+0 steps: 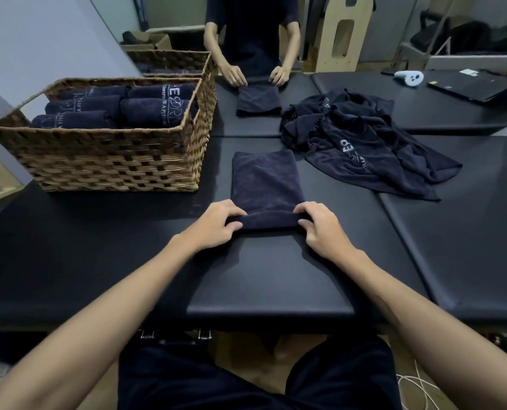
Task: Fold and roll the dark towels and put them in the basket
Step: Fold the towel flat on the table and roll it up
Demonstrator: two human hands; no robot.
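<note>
Folded towel (264,179) lies flat on the desk (276,276), a long narrow strip running away from the person. Its near end is turned over into a small roll sitting right under the fingers.

Left hand (216,224) grips the left end of that roll, fingers (233,224) curled over the top. Right hand (320,224) does the same at the right end, fingers (305,223) curled over the roll. Both are grasping the towel, nothing released.

Step in hand, by judgement: folding looks done, rolling just begun. Only the first turn or so is made; most of the strip beyond the fingertips is still flat.

Next move calls for: pushing the roll forward away from the body with both hands level, so the ends stay flush and the roll doesn't cone. Keep it tight, since terry cloth will slacken if pressure drops. Then carry it left to the basket.

Basket (113,161), wicker, stands ahead and to the left of the left hand's fingers, well apart. It already holds several rolled towels (83,109) in rows, with some room at the near-right corner.

Ahead and right of the right hand's fingers: a loose pile of unfolded towels (364,143), so more to do.

Across the desk a second person's hands (256,75) work another towel (258,100).
</note>
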